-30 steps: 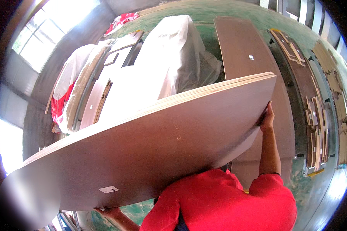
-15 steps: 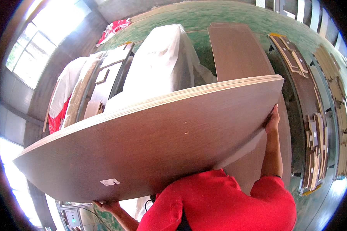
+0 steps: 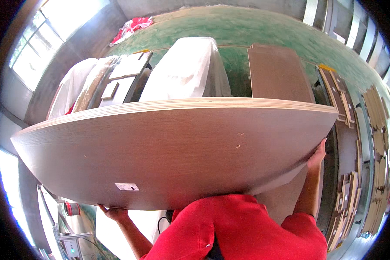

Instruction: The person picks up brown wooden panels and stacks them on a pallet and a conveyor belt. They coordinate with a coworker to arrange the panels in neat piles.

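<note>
A stack of long brown wood-grain panels (image 3: 173,151) with pale layered edges spans the view in front of my chest, its broad face toward me. A small white label (image 3: 127,186) sticks to that face, low on the left. My left hand (image 3: 115,212) grips the bottom edge at the left, its fingers partly hidden beneath. At the right end my right hand (image 3: 317,156) holds the edge, with most of its fingers behind the panels. The stack leans against my red shirt (image 3: 234,225).
Beyond the panels stand a white-covered pile (image 3: 182,65) and another brown panel stack (image 3: 277,71). Racks with loose boards (image 3: 344,195) run along the right, near cardboard-coloured strips (image 3: 377,173). A metal frame with a control box (image 3: 71,248) stands at lower left.
The panel stack has swung from sloping up toward the right to nearly level, its right end lower in view. Both hands keep their hold, and more of the metal frame shows at lower left.
</note>
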`<state>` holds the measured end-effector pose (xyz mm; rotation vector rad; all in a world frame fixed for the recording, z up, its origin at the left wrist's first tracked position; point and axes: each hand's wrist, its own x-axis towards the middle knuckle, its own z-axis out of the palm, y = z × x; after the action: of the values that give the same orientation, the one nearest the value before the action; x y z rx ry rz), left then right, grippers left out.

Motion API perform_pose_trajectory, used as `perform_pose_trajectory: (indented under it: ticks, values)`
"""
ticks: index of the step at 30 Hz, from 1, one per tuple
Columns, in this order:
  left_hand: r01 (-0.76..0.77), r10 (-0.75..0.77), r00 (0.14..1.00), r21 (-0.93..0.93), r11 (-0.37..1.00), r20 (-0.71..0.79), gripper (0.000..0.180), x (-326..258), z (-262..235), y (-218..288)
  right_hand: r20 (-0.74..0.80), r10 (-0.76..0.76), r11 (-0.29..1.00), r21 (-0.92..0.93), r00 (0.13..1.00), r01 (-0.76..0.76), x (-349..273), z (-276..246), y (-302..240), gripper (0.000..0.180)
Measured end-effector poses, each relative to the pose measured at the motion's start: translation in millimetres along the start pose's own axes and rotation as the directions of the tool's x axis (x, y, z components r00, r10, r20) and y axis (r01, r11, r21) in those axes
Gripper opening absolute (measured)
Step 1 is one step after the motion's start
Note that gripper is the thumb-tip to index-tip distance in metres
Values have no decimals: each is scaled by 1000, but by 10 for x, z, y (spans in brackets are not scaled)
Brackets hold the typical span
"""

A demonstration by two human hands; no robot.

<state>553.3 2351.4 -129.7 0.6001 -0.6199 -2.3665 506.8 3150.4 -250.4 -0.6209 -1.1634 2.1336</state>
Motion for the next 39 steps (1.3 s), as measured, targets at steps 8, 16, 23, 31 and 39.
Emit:
perform_pose_trajectory:
  ticks: [8, 16, 23, 31, 39]
  values:
    - [16, -14, 998, 44, 999, -56, 76, 942, 1072, -1502, 20, -14, 1000, 17, 1000, 14, 1841, 991, 230, 65]
    - [18, -17, 1000, 56, 998, -17, 81, 1563, 2245, -2964, 43, 46, 999, 11, 998, -46, 4063, 1877, 270, 66]
    - [11, -12, 999, -15, 1000, -30, 81, 1988, 2966, -3824, 105, 64, 998, 12, 992, -66, 5529, 2600, 608, 66]
    - [-70, 70, 997, -14, 997, -42, 81, 2626, 4124, -4595, 77, 108, 994, -9, 991, -108, 7121, 3629, 999, 69]
    - [-231, 220, 955, -35, 972, -198, 87, 3033, 5026, -5927, 283, 215, 975, -2, 935, -224, 9335, 4930, 1682, 76]
